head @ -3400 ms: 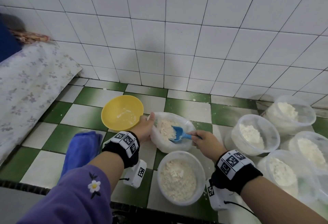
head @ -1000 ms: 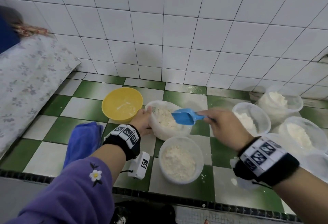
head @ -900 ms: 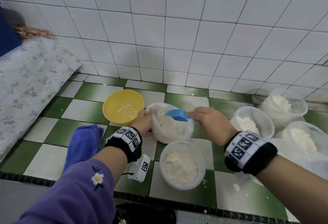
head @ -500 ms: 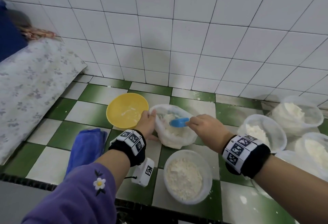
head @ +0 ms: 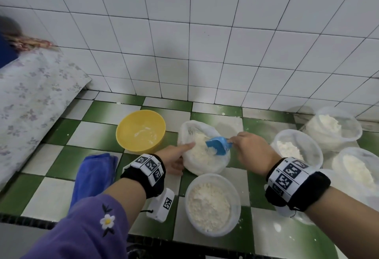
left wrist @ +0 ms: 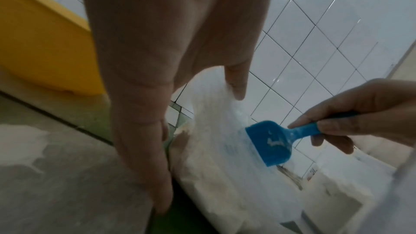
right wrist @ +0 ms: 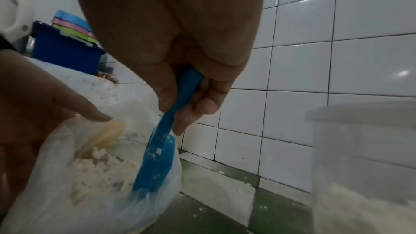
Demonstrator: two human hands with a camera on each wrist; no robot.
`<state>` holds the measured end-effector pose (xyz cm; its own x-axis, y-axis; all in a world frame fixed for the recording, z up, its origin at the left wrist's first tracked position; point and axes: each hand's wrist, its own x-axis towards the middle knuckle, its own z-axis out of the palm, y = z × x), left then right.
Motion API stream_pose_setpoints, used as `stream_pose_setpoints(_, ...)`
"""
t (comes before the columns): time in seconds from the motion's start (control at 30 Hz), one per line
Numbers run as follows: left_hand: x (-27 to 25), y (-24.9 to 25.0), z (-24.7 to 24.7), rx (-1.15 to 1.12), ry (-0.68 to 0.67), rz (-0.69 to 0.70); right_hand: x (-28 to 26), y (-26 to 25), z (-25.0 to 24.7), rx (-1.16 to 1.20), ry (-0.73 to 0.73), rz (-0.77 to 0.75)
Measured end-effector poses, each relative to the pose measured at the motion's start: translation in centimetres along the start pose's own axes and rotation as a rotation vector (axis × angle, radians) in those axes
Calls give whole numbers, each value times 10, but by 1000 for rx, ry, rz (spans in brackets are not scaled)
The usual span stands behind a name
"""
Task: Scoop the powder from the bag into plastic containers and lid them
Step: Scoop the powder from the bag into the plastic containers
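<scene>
The clear plastic bag (head: 205,162) of white powder sits open on the green-and-white tiled counter. My left hand (head: 174,157) holds its left rim, thumb over the edge and fingers down the outer side (left wrist: 144,149). My right hand (head: 249,148) grips the handle of the blue scoop (head: 217,145), whose bowl is dug into the powder inside the bag (right wrist: 90,193); the scoop (right wrist: 157,165) points steeply down. A round clear container (head: 212,204), partly filled with powder and unlidded, stands just in front of the bag.
A yellow bowl (head: 140,129) with powder traces stands left of the bag, and a blue cloth (head: 94,174) lies nearer me. Several open containers of powder (head: 297,148) crowd the right side. White tiled wall behind; a floral cloth (head: 30,98) covers the left.
The scoop, raised over the bag a second ago, has come down into the powder. My left hand has stayed on the bag's rim.
</scene>
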<state>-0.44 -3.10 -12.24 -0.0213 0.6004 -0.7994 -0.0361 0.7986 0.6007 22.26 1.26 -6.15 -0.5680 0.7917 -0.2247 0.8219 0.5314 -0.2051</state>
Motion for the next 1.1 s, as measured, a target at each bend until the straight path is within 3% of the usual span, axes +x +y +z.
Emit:
stream_pose_setpoints(0.2, 3, 1, 2, -249, -19, 23, 8, 15, 10, 245, 4, 187)
stream_pose_setpoints(0.53, 7, 3, 4, -217, 1, 112, 5, 17, 40, 702, -21, 400)
stream_pose_setpoints(0.9, 5, 3, 2, -177, -53, 122, 1, 17, 71, 1030, -121, 449)
stream_pose_setpoints(1.1, 9, 6, -2, -135, 60, 158, -10, 19, 67, 1193, -82, 463)
